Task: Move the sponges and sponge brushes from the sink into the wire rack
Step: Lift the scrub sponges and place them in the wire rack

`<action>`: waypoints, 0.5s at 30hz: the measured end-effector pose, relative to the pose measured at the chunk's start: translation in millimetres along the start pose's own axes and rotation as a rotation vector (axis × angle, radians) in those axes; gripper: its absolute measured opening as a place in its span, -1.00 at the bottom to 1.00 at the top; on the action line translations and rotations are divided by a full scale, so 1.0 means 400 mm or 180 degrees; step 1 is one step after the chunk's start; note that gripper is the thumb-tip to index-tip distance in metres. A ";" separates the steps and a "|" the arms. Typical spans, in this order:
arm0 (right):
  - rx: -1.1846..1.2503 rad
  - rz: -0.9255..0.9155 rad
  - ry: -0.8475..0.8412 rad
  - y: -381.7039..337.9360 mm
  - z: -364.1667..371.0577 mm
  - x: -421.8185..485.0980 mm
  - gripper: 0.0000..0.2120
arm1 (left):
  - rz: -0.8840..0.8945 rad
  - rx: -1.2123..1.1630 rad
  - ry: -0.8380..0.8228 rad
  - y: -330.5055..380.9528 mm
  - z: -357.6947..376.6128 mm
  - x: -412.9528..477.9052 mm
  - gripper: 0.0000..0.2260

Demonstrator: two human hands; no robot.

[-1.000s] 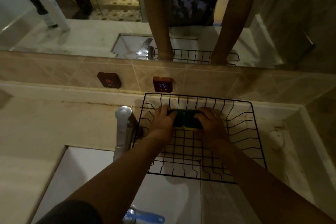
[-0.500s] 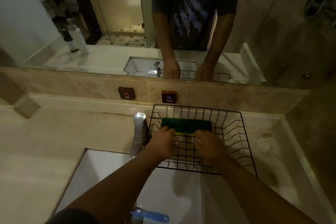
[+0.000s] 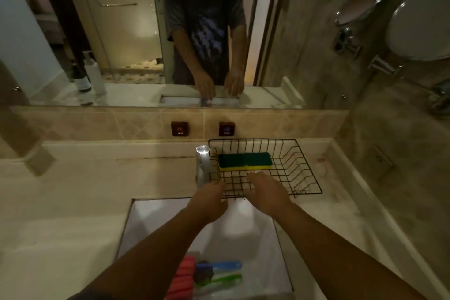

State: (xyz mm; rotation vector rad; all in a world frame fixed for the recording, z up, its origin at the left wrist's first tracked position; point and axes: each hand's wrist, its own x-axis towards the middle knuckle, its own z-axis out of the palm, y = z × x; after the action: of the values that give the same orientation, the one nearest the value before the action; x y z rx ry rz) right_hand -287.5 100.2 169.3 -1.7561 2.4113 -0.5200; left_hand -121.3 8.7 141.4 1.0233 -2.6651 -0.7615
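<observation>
Two green-and-yellow sponges (image 3: 245,161) lie side by side at the back of the black wire rack (image 3: 302,173) on the counter. My left hand (image 3: 211,200) and my right hand (image 3: 266,193) hover over the rack's front edge and the white sink (image 3: 243,226), both holding nothing, fingers loosely apart. In the near end of the sink lie a ribbed red sponge (image 3: 182,277) and sponge brushes with a blue handle (image 3: 225,266) and a green handle (image 3: 226,278).
A chrome tap (image 3: 203,165) stands just left of the rack. Hot and cold buttons (image 3: 179,128) sit on the tiled backsplash below a wide mirror. Two bottles (image 3: 89,75) stand on the counter at the left. A round wall mirror (image 3: 418,19) juts out at right.
Both hands let go of the sponges in the rack and drew back toward the sink. The view pulled back, bringing the sponge and brushes in the sink into sight.
</observation>
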 end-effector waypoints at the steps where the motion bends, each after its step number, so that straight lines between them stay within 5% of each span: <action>1: -0.0043 0.0022 0.0007 -0.019 0.001 -0.016 -0.81 | 0.0022 0.0008 0.0007 -0.009 -0.008 -0.021 -0.67; 11: -0.0014 0.0307 -0.0128 -0.136 0.047 -0.131 -0.71 | 0.0033 0.0004 0.0014 -0.082 -0.066 -0.153 -0.77; 15: 0.0131 0.0357 -0.0406 -0.153 0.088 -0.156 -0.65 | -0.0114 0.0057 -0.0071 -0.112 -0.055 -0.194 -0.66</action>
State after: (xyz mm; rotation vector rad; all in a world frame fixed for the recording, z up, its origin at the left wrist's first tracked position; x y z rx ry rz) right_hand -202.0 134.9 150.4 -1.5763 2.3764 -0.4275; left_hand -30.2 23.4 137.4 1.0758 -2.6839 -0.7616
